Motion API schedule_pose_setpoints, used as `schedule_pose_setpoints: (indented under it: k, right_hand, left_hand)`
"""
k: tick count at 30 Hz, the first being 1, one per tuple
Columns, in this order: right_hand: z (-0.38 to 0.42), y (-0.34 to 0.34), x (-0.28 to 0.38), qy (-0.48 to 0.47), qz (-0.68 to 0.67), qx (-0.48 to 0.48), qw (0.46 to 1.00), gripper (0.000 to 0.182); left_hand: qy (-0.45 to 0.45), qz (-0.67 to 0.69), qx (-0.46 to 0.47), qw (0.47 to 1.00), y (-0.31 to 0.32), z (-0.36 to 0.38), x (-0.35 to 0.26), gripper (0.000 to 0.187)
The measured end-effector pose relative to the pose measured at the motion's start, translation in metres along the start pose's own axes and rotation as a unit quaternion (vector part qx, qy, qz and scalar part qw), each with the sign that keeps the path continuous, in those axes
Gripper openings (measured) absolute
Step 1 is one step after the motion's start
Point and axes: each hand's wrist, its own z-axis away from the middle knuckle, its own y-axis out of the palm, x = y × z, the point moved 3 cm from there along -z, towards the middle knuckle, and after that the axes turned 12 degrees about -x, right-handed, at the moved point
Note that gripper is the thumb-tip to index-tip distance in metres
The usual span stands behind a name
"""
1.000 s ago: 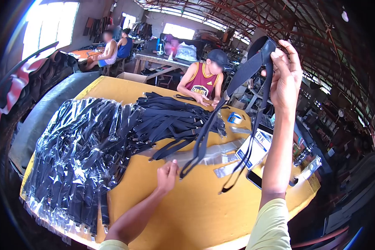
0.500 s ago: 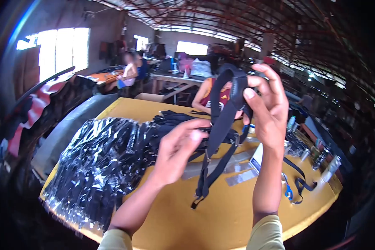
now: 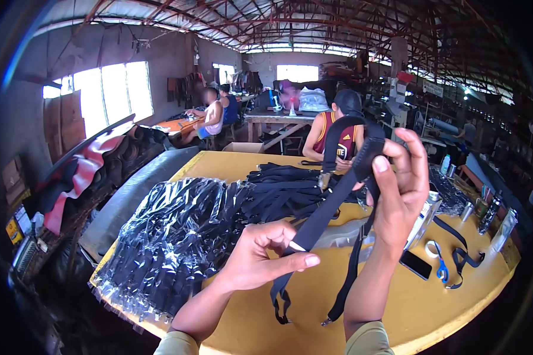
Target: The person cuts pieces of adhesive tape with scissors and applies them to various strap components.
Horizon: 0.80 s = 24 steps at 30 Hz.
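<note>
A pair of black suspenders (image 3: pixel 327 216) hangs in front of me, with straps drawn diagonally between my hands. My right hand (image 3: pixel 400 198) pinches the joined upper part, its other fingers raised. Lower and to the left, my left hand (image 3: pixel 265 255) is closed on one strap between thumb and fingers. The lower ends dangle over the yellow table (image 3: pixel 243 322), with small metal clips showing. Beyond my left hand lies a pile of loose black suspenders (image 3: pixel 278 198). Left of it is a large stack of suspenders in clear plastic sleeves (image 3: pixel 166 248).
On the right lie a phone (image 3: pixel 416 264), blue-handled scissors (image 3: pixel 442 272), a tape roll (image 3: pixel 432 248) and a black strap (image 3: pixel 455 235). Metallic cylinders (image 3: pixel 503 228) stand near the right edge. A co-worker in a maroon jersey (image 3: pixel 320 135) sits across the table. Others work farther back.
My left hand, loose beside the straps before, is now closed on one strap and pulls it down-left. The camera view has shifted, bringing the phone and more of the co-worker into sight.
</note>
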Motion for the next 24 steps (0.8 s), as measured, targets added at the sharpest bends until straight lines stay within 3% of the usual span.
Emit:
schedule_pose_setpoints:
  k: [7, 9, 10, 11, 13, 14, 16, 18, 20, 24]
  right_hand:
    - [0.013, -0.01, 0.013, 0.011, -0.106, 0.015, 0.994, 0.048]
    - [0.019, -0.009, 0.011, 0.012, -0.115, 0.029, 0.993, 0.051]
    - [0.022, -0.007, 0.011, 0.011, -0.095, 0.028, 0.995, 0.052]
    - [0.024, -0.007, 0.012, 0.01, -0.076, 0.026, 0.997, 0.053]
    - [0.026, -0.013, 0.01, 0.016, -0.073, 0.029, 0.997, 0.052]
    - [0.026, -0.017, 0.009, 0.014, -0.064, 0.036, 0.997, 0.052]
    - [0.028, -0.02, 0.01, 0.011, -0.055, 0.042, 0.998, 0.052]
    - [0.031, -0.02, 0.012, 0.085, -0.1, 0.022, 0.991, 0.05]
    - [0.033, -0.029, 0.008, 0.083, -0.066, 0.02, 0.994, 0.049]
    - [0.04, -0.035, -0.003, 0.078, -0.026, 0.004, 0.997, 0.047]
  left_hand:
    - [0.063, -0.077, 0.088, 0.991, 0.031, -0.012, -0.019, 0.016]
    - [0.064, -0.064, 0.07, 0.993, 0.035, -0.016, -0.023, 0.031]
    - [-0.024, -0.058, 0.067, 0.996, 0.036, -0.017, -0.027, 0.033]
    - [-0.023, -0.058, 0.068, 0.996, 0.036, -0.02, -0.025, 0.033]
    - [0.048, -0.073, 0.065, 0.994, 0.037, -0.025, -0.02, 0.035]
    - [0.041, -0.103, 0.089, 0.99, 0.038, -0.027, -0.02, 0.039]
    - [0.042, -0.121, 0.102, 0.986, 0.042, -0.028, -0.021, 0.038]
    - [0.043, -0.141, 0.116, 0.982, 0.045, -0.029, -0.02, 0.036]
    - [0.081, -0.161, 0.131, 0.975, 0.048, -0.031, -0.019, 0.031]
    - [0.074, -0.166, 0.126, 0.975, 0.051, -0.03, -0.012, 0.018]
